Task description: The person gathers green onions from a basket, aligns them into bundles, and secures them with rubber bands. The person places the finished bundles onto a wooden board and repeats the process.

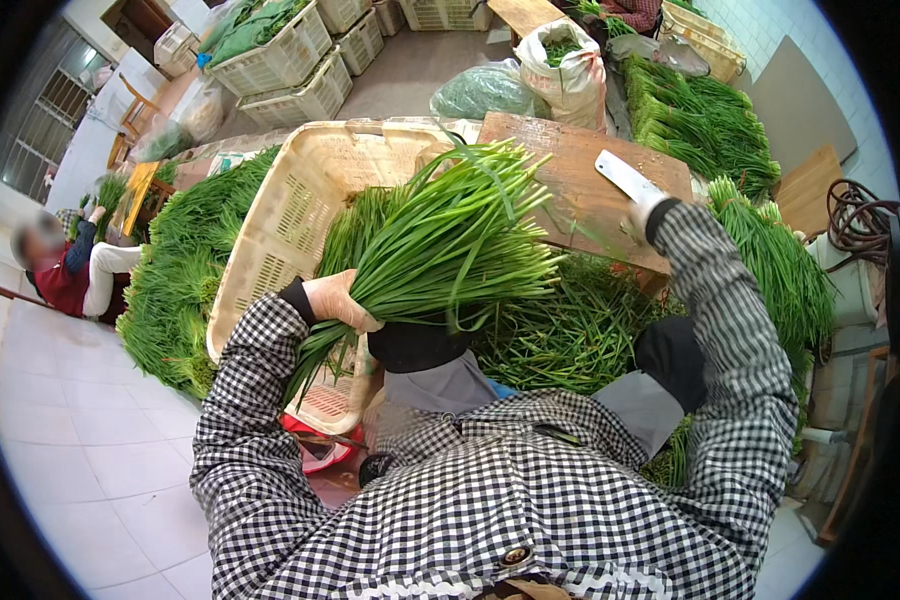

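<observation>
My left hand [343, 301] is closed round the leafy end of a thick bunch of long green garlic chives [450, 240], whose pale cut ends point up and right. Below that bunch, more chives [345, 229] lie in a cream plastic crate [270, 247]. On the right, my right hand [645, 214], blurred, grips a cleaver [624, 176] by its handle, which the hand hides. The blade is over a wooden board [570, 161] with bits of leaf on it. Loose chive leaves [570, 337] are heaped between my knees, below the board.
Chive piles stand left [187, 262] and right [772, 262] of me. Beyond the board are a white woven sack [562, 75] and a filled plastic bag [487, 90]. Stacked crates [277, 67] stand at the back. One person [75, 262] sits at far left, another [634, 15] at top right.
</observation>
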{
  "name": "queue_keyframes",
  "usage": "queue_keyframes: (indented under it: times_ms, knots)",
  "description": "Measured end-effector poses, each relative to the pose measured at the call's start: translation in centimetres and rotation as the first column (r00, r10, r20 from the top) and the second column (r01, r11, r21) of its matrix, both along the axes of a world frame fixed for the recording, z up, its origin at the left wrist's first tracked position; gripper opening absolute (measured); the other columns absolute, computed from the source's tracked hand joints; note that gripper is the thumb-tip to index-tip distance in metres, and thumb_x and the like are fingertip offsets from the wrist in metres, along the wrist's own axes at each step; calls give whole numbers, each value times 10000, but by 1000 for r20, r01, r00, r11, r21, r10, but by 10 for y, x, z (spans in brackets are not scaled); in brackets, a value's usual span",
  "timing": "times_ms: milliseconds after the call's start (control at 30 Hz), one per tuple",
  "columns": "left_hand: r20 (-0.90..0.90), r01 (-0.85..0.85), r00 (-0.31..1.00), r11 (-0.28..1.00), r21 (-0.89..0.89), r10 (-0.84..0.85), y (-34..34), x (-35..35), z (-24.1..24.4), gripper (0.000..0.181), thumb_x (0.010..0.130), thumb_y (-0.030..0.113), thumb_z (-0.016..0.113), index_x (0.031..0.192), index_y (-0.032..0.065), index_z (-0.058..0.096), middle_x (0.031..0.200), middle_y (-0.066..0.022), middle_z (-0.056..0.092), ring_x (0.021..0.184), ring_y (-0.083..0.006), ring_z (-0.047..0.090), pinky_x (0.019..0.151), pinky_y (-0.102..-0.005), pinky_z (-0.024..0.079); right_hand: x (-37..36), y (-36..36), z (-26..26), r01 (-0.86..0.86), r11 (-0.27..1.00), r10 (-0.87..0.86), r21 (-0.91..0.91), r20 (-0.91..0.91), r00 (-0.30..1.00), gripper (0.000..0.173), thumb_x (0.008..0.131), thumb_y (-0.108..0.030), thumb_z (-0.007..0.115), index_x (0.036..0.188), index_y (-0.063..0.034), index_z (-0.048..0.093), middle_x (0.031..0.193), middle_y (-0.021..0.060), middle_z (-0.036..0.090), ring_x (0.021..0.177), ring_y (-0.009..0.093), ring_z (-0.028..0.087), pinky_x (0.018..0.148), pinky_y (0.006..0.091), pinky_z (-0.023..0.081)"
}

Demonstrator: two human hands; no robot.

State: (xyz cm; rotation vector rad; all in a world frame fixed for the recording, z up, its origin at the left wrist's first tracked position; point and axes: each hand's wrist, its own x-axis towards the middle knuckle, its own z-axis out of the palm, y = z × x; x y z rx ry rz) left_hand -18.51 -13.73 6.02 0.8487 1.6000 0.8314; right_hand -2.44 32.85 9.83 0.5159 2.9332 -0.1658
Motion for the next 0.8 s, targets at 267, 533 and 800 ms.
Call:
queue_keyframes:
  times_ms: [267, 533, 800]
  knots:
    - [2, -168, 986, 986, -12, 168, 15, 23, 33, 558, 671, -10, 722, 1199, 38, 551, 964, -7, 635, 869, -107, 555, 779, -269, 462, -8, -75, 62, -371, 913, 193, -170, -621, 760, 673, 800, -542, 646, 1177, 7, 549, 1134, 216, 604, 1107, 365, 547, 916, 443, 442]
    - [-371, -223, 903, 974, 30, 218, 12, 28, 73, 735, 690, 20, 726, 1352, 13, 406, 1144, -53, 623, 1030, -95, 538, 948, -275, 421, -60, -108, -1, -307, 828, 517, 469, -429, 740, 209, 854, -295, 585, 898, -92, 603, 778, 63, 610, 768, 210, 641, 623, 343, 502]
    - [-397, -202, 896, 979, 42, 201, 0, 24, 39, 774, 702, 38, 739, 1365, -20, 343, 1158, -70, 611, 1032, -101, 555, 929, -248, 437, -33, -30, -37, -54, 952, 194, 301, -457, 868, 78, 902, -151, 535, 921, -80, 559, 678, 90, 616, 595, 230, 638, 510, 322, 520]
